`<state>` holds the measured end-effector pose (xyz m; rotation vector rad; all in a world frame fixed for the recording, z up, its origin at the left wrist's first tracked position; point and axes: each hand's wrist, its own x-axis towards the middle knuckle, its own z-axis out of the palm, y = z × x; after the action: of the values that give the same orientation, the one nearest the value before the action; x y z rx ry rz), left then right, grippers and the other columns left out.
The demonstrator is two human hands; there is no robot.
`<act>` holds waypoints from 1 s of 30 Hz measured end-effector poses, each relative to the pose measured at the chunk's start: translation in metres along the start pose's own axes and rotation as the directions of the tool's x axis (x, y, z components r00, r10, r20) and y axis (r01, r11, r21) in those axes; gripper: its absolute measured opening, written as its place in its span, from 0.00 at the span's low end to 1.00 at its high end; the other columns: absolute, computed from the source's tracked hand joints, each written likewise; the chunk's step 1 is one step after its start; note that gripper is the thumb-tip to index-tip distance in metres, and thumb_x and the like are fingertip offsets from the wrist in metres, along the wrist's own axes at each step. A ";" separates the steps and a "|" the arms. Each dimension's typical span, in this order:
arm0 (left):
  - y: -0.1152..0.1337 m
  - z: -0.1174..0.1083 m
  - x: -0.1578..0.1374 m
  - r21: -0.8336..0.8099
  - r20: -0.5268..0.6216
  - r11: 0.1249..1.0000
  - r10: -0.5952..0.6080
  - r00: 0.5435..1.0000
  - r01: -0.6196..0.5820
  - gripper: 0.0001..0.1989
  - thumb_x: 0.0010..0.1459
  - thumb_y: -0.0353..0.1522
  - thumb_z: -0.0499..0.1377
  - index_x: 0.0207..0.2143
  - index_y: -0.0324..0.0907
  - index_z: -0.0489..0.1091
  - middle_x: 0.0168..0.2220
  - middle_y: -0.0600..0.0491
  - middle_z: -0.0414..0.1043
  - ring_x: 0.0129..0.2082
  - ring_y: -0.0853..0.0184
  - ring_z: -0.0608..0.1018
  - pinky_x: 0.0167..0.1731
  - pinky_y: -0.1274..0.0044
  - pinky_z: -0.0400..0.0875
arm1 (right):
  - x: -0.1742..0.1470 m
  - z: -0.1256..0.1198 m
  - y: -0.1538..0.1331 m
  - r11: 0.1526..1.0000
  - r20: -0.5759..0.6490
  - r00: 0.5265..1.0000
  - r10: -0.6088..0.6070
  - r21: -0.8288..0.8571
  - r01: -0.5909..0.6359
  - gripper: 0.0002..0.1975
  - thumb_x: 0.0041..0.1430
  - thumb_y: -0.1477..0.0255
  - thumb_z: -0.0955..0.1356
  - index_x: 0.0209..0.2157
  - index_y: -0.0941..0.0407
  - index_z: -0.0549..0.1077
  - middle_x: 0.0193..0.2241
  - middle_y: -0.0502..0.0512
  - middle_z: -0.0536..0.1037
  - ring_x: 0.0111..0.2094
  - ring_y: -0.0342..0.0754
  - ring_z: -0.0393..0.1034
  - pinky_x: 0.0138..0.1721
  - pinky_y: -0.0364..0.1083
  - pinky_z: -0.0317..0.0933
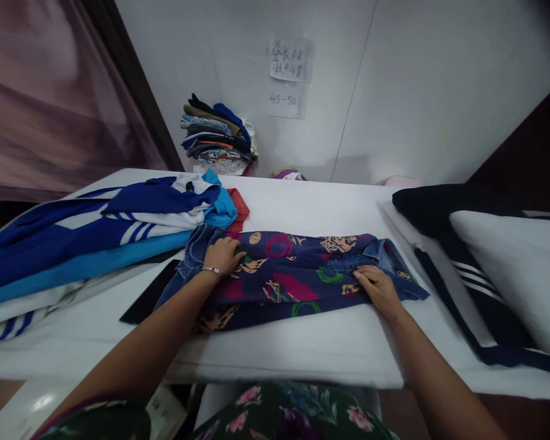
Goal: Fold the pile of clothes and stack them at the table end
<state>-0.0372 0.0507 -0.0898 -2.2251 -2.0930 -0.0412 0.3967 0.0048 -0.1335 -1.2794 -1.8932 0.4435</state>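
Note:
A dark blue patterned jacket (275,275) with denim trim lies lengthwise across the white table in a long narrow strip. Its prints are magenta, green and tan. Toward its left end, my left hand (223,255), with a bracelet at the wrist, is closed on the cloth, its fingertips partly hidden. Near the denim collar at the right end, my right hand (376,287) pinches the fabric between thumb and fingers. Under the jacket's left end a piece of black cloth (149,293) sticks out.
Blue and white clothes (87,226) are heaped at the left, with a red cloth (239,209) behind. Black and white garments (476,275) lie at the right. Beyond the table's far edge stands a stack of folded clothes (217,134). Handwritten papers (291,59) hang on the wall.

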 end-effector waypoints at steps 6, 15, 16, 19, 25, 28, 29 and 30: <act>-0.005 0.010 -0.003 -0.065 -0.078 0.998 -0.019 0.997 0.014 0.17 0.60 0.40 0.50 0.44 0.42 0.73 0.46 0.46 0.73 0.47 0.55 0.72 0.43 0.67 0.66 | 0.001 0.006 -0.001 0.995 0.021 1.000 -0.015 -0.103 0.017 0.13 0.60 0.62 0.66 0.26 0.53 0.75 0.33 0.55 0.79 0.38 0.51 0.71 0.44 0.51 0.63; -0.007 0.010 -0.005 -0.127 -0.115 0.992 -0.005 0.993 -0.010 0.17 0.58 0.35 0.50 0.44 0.40 0.73 0.45 0.45 0.74 0.47 0.54 0.72 0.43 0.65 0.67 | 0.032 0.007 -0.010 0.983 0.005 0.993 0.115 -0.145 -0.113 0.16 0.58 0.70 0.64 0.47 0.51 0.74 0.36 0.53 0.79 0.37 0.50 0.73 0.41 0.48 0.64; -0.007 0.010 -0.005 -0.138 -0.124 0.990 0.000 0.992 -0.017 0.17 0.58 0.35 0.50 0.44 0.40 0.73 0.45 0.44 0.74 0.47 0.54 0.72 0.43 0.65 0.67 | 0.040 0.008 -0.013 0.976 0.063 0.987 0.149 -0.173 -0.136 0.20 0.58 0.71 0.64 0.53 0.50 0.71 0.35 0.51 0.79 0.34 0.49 0.73 0.38 0.47 0.64; -0.008 0.009 -0.009 -0.182 -0.165 0.982 0.019 0.986 -0.049 0.16 0.57 0.35 0.50 0.42 0.40 0.74 0.45 0.45 0.74 0.46 0.55 0.73 0.43 0.66 0.67 | 0.065 0.018 -0.023 0.945 0.222 0.946 0.238 -0.277 -0.172 0.30 0.55 0.72 0.67 0.60 0.48 0.62 0.27 0.48 0.78 0.28 0.47 0.71 0.33 0.44 0.63; -0.006 0.001 -0.017 -0.204 -0.281 0.971 0.064 0.958 -0.125 0.13 0.59 0.35 0.51 0.39 0.42 0.73 0.43 0.46 0.75 0.45 0.57 0.73 0.43 0.66 0.64 | 0.096 0.042 -0.031 0.912 0.244 0.949 0.198 -0.402 -0.087 0.22 0.48 0.71 0.72 0.48 0.45 0.75 0.35 0.51 0.80 0.37 0.52 0.73 0.38 0.46 0.62; -0.005 -0.002 -0.020 -0.226 -0.315 0.962 0.076 0.946 -0.152 0.12 0.60 0.34 0.51 0.39 0.42 0.73 0.42 0.46 0.75 0.44 0.58 0.73 0.42 0.67 0.64 | 0.106 0.048 -0.028 0.922 0.192 0.942 0.275 -0.329 -0.202 0.10 0.53 0.69 0.67 0.36 0.49 0.79 0.27 0.50 0.80 0.31 0.48 0.73 0.33 0.43 0.62; -0.004 -0.003 -0.021 -0.234 -0.332 0.957 0.086 0.939 -0.170 0.12 0.60 0.34 0.51 0.39 0.42 0.73 0.42 0.46 0.75 0.44 0.58 0.73 0.42 0.67 0.64 | 0.109 0.049 -0.027 0.919 0.168 0.934 0.314 -0.301 -0.254 0.10 0.55 0.69 0.65 0.33 0.51 0.79 0.24 0.49 0.78 0.27 0.46 0.72 0.31 0.42 0.61; -0.003 -0.005 -0.022 -0.241 -0.351 0.951 0.101 0.931 -0.194 0.12 0.60 0.34 0.51 0.39 0.41 0.73 0.41 0.46 0.75 0.43 0.59 0.73 0.42 0.68 0.64 | 0.112 0.051 -0.027 0.912 0.147 0.926 0.347 -0.283 -0.297 0.12 0.56 0.69 0.63 0.32 0.53 0.79 0.21 0.49 0.77 0.24 0.44 0.71 0.29 0.41 0.61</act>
<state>-0.0418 0.0290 -0.0868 -2.3117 -1.8221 -0.6872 0.3213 0.1006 -0.1013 -1.7957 -1.9492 0.5221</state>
